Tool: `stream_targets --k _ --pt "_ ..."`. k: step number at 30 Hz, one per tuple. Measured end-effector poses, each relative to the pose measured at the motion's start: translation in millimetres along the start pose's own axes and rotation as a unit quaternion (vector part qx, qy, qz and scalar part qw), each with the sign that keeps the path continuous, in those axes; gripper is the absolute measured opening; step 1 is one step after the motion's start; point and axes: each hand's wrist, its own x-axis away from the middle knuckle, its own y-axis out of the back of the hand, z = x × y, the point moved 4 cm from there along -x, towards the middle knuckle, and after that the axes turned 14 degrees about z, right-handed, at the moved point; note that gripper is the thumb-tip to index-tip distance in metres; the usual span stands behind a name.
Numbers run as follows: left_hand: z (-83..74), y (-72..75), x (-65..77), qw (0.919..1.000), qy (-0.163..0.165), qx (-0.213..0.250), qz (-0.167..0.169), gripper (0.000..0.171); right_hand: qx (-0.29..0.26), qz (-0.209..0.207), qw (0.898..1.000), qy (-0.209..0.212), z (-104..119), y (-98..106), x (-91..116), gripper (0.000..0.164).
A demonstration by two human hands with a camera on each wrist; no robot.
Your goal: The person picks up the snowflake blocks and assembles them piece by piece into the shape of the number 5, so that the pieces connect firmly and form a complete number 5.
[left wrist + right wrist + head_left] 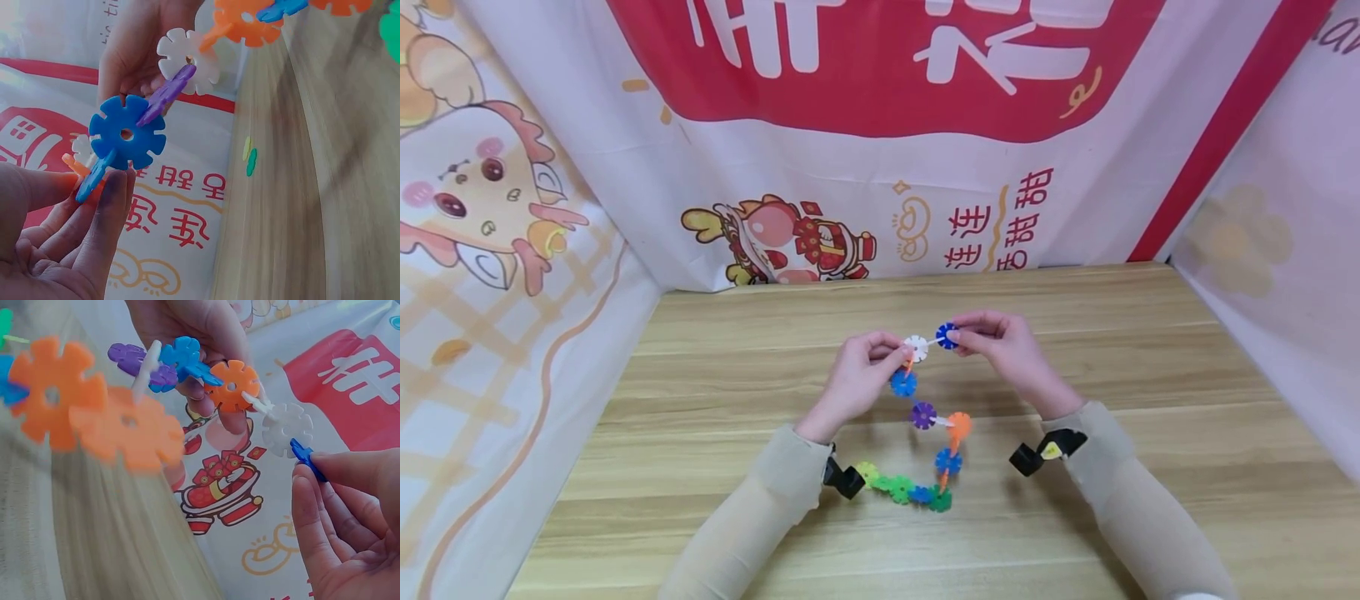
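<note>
A chain of slotted plastic snowflake discs hangs between both hands in the head view. My left hand point(859, 373) pinches it close to its upper end, by a white disc point(917, 347) and an orange one. With thumb and fingers, my right hand point(1011, 354) grips a dark blue disc point(309, 460). That disc meets the rim of a white disc point(287, 430) in the right wrist view; how deep the slots engage cannot be told. Below the hands the chain runs through purple point(923, 415), orange point(958, 426) and green point(940, 499) discs to a yellow-green one point(867, 475).
The wooden table point(700, 467) spreads beneath the arms, with printed cloth point(880, 150) at the back and sides. Thin yellow and green pieces point(251, 162) appear against the table in the left wrist view. Each wrist wears a black camera mount point(1026, 458).
</note>
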Motion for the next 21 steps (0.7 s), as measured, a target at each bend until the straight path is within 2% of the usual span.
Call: stream_targets --k 5,9,17,21 --pt "0.6 -3.4 -1.5 0.9988 0.003 0.048 0.008 0.012 -0.009 0.002 1.0 0.001 1.5 2.6 -4.7 0.033" --pt "1.5 -1.6 -1.6 0.9983 0.007 0.056 0.011 0.013 -0.006 0.009 1.0 -0.003 2.8 2.4 -4.8 0.034" --pt "-7.0 0.7 -9.4 0.9996 -0.006 0.009 0.026 0.024 -0.018 0.009 1.0 0.019 5.5 -4.6 -4.1 0.031" --pt "-11.0 -0.9 -15.9 0.9992 -0.02 -0.024 0.024 0.022 -0.023 0.005 0.999 0.032 6.6 -8.5 -4.4 0.026"
